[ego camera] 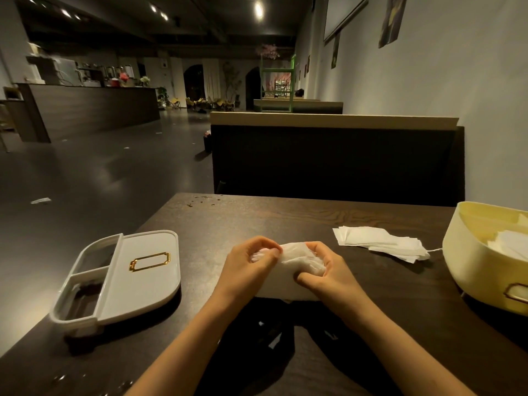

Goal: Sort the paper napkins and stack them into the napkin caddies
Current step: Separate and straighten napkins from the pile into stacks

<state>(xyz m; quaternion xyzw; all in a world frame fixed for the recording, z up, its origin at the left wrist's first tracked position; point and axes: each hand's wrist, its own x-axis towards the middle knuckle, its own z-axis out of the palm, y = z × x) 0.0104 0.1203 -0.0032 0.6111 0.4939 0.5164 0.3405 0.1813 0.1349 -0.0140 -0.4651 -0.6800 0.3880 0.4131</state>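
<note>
Left hand (251, 270) and right hand (328, 277) each curl a tight grip on one thin, crinkled white napkin (294, 260), left of the rounded yellow caddy (468, 261); flat folded stack (380, 241) fans beside that caddy.

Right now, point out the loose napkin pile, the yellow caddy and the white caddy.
loose napkin pile (368, 237): head view, on the top sheet.
yellow caddy (471, 270): head view, on its outer wall.
white caddy (148, 281): head view, on its flat top.
</note>
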